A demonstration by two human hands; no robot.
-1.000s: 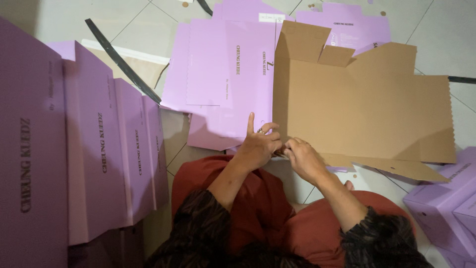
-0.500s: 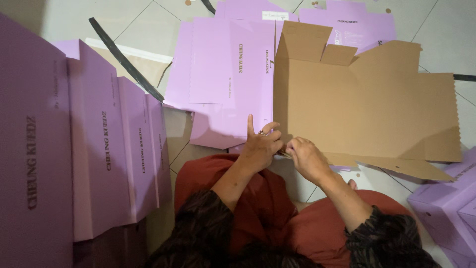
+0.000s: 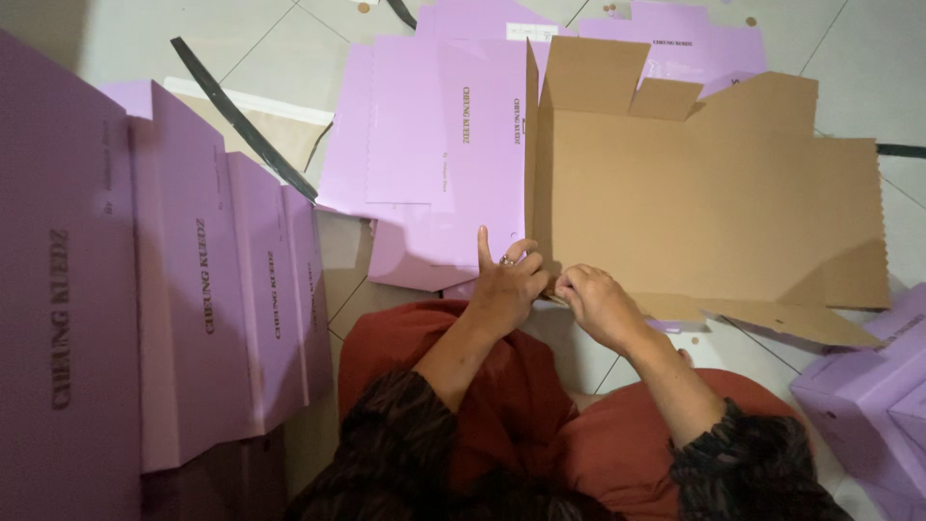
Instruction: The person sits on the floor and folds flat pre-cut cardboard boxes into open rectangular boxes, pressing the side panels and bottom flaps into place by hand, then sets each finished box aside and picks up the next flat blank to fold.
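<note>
Closest in, our left hand [image 3: 504,287] and right hand [image 3: 596,304] meet on the near edge of the flat lilac-and-brown cardboard box blank [image 3: 694,203]; both sets of fingers pinch its fold, left index raised. Left of us stand lilac folded cartons [image 3: 207,289]. Beyond lies grey tiled floor [image 3: 125,39].

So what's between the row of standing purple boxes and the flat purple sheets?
In the head view, a long black strap lying across bare brown card and floor tiles.
</note>
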